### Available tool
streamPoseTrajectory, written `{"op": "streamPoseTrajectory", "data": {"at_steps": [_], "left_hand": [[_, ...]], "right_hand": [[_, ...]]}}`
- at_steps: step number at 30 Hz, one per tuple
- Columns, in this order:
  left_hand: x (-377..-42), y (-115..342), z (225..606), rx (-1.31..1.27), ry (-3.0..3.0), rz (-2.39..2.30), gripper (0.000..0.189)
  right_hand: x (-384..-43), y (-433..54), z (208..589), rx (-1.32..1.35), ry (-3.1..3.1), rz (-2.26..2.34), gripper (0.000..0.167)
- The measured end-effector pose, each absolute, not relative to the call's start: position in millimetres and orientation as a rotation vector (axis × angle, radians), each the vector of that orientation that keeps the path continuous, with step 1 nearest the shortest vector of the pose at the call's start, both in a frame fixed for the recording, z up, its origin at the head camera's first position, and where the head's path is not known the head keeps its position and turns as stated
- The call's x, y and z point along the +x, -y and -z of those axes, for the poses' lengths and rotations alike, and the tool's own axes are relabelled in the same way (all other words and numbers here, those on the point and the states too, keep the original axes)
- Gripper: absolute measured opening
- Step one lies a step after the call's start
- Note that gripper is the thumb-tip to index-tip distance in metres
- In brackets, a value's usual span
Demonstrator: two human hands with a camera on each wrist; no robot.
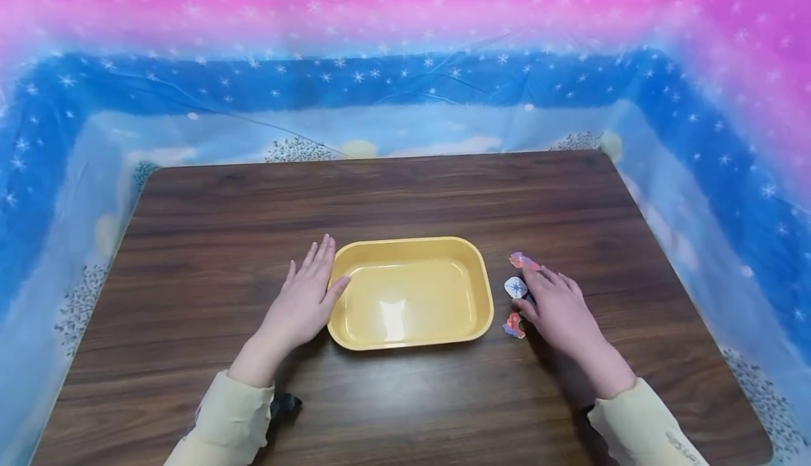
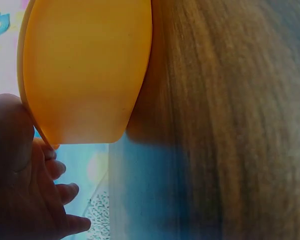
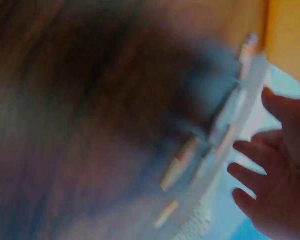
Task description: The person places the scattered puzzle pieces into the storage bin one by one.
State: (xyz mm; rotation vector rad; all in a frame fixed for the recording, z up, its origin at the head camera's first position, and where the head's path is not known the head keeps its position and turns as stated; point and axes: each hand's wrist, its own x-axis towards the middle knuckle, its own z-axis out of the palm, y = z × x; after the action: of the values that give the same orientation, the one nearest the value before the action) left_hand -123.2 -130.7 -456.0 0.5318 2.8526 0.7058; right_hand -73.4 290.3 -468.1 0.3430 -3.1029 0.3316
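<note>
A yellow plastic tub (image 1: 437,293) stands at the middle of the table with nothing in it. My left hand (image 1: 300,304) rests at its left end, fingers straight along the outside and thumb over the rim. In the left wrist view the tub wall (image 2: 87,70) rises beside that hand. To the tub's right, my right hand (image 1: 564,315) is over small flat pieces, fingers spread and loosely bent, pinching nothing that I can see. Among them are a white piece with a blue compass star (image 1: 516,287), a red-purple piece (image 1: 522,261) and another colourful piece (image 1: 514,325).
The dark wood-grain table (image 1: 380,198) has rounded corners. Behind and beside it hangs a pink and blue cloth (image 1: 405,79) with white star prints. Several blurred pieces (image 3: 177,162) lie under the right hand in the right wrist view; some are hidden from the head view.
</note>
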Motion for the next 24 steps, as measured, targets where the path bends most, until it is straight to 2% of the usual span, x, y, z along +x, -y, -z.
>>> {"op": "streamPoseTrajectory", "data": {"at_steps": [10, 24], "left_hand": [[-120.7, 127.5, 457.4, 0.522, -2.874, -0.716, 0.074], [-121.9, 130.1, 457.2, 0.49, -2.854, -0.716, 0.075]], "right_hand": [[-96.2, -278.3, 469.3, -0.06, 3.125, -0.48, 0.035], [-95.6, -280.4, 474.3, 0.062, 3.134, -0.49, 0.049]]}}
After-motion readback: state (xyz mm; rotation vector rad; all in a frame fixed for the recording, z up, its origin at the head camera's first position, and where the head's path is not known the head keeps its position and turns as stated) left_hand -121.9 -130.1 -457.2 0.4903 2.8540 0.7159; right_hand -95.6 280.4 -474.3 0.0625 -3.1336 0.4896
